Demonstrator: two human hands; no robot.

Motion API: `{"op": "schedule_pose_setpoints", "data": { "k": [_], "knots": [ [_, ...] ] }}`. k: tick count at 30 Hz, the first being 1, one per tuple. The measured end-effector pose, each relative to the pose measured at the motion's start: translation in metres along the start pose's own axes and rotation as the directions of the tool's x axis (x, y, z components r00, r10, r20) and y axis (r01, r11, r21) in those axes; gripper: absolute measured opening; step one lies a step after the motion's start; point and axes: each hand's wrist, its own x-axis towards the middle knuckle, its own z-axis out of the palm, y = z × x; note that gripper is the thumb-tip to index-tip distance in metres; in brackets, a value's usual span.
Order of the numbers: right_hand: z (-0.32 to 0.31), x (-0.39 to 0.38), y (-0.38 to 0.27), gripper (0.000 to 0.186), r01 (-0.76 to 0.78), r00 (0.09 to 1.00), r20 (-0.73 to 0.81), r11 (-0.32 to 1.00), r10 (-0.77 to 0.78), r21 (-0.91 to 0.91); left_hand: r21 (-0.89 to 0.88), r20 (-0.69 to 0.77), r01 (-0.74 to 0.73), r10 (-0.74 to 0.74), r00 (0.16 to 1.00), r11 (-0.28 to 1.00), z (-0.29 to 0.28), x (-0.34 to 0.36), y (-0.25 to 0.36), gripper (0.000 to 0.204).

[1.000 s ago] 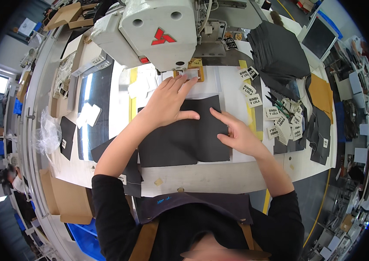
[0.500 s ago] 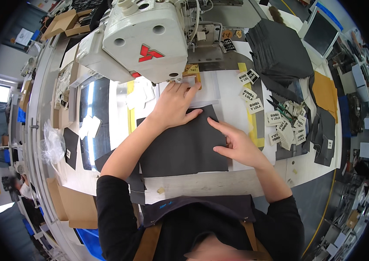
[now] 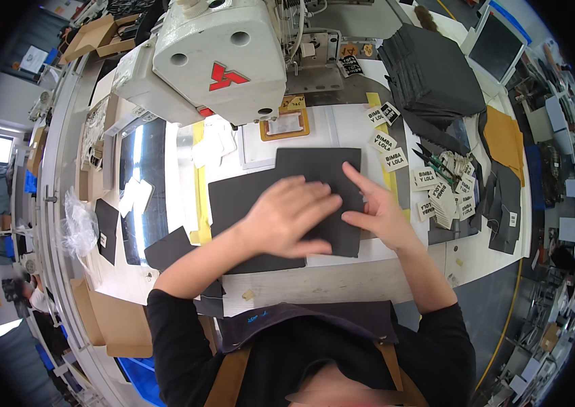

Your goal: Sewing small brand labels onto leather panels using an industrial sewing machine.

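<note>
Two dark grey flat panels, seemingly fabric, overlap on the worktop in front of me: a left panel (image 3: 236,197) and a right panel (image 3: 318,165) that reaches farther up. My left hand (image 3: 287,216) is over the overlap, palm down, fingers extended and slightly blurred. At the right panel's right edge is my right hand (image 3: 384,214), its thumb and forefinger apart, the thumb tip touching or just above the panel. Beyond the panels, a small orange-brown frame (image 3: 306,122) with a pale piece inside lies under the white sewing machine head (image 3: 223,64).
A tall stack of dark panels (image 3: 433,71) stands at the far right. Printed white labels (image 3: 440,203) and green-handled snips (image 3: 439,167) lie to the right. Blank white pieces (image 3: 214,141) are by the machine; a clear plastic bag (image 3: 78,220) sits at the left.
My left hand has drawn back from the machine and onto the panels, uncovering the orange-brown frame. The right panel now sticks out up and to the right. My right hand has moved slightly.
</note>
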Motion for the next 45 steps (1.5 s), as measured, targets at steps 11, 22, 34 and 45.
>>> {"op": "schedule_pose_setpoints", "data": {
  "k": [11,22,34,45],
  "knots": [
    [-0.013,-0.008,0.001,0.082,0.050,0.995,-0.095,0.994,-0.040,0.096,0.372,0.029,-0.162,0.163,0.986,0.914,0.000,-0.025,0.002,0.017],
    [-0.018,-0.012,0.001,0.087,0.091,0.983,-0.146,0.988,-0.110,-0.128,0.402,0.037,-0.293,0.305,0.952,0.867,0.004,-0.017,-0.030,0.019],
    [-0.032,0.030,-0.007,0.086,0.123,0.963,-0.206,0.962,-0.176,-0.245,0.455,0.027,-0.305,0.330,0.944,0.836,0.012,-0.012,-0.071,0.022],
    [-0.028,0.086,-0.026,0.078,0.200,0.951,-0.145,0.902,-0.273,-0.383,0.507,0.094,-0.328,0.326,0.940,0.797,-0.006,-0.027,-0.090,0.023]
  ]
}}
